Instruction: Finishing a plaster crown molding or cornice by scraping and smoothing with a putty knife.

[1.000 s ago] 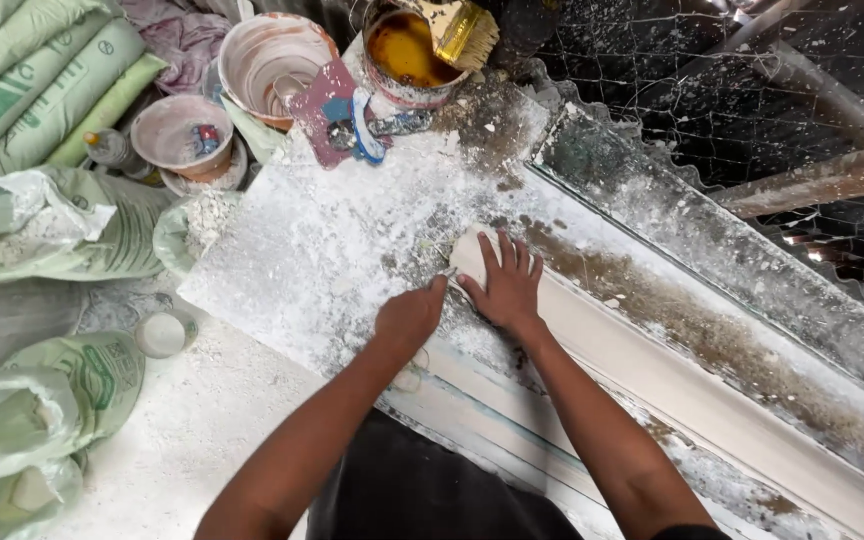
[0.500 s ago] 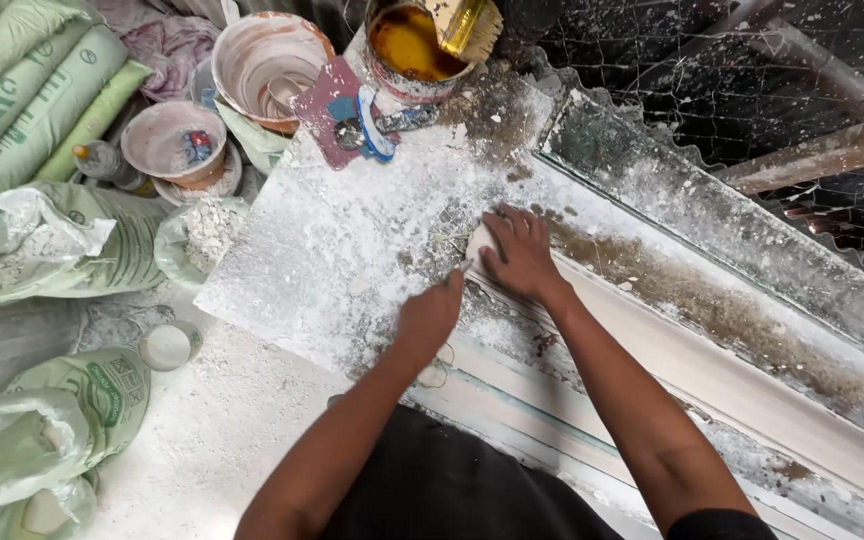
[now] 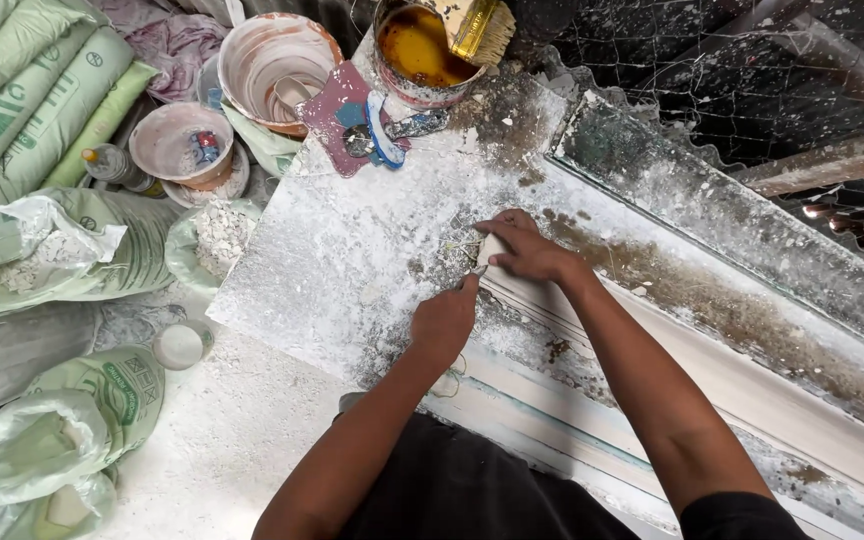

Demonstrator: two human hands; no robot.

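While plaster dust coats the counter (image 3: 332, 290), both hands work at the end of a long white moulding (image 3: 712, 380).
Right hand (image 3: 527, 250) presses flat, fingers together, apparently steadying the moulding's end; left hand (image 3: 444, 322) is curled shut on a small tool, barely visible, its tip touching the same end.

Head view, steeply downward, close.
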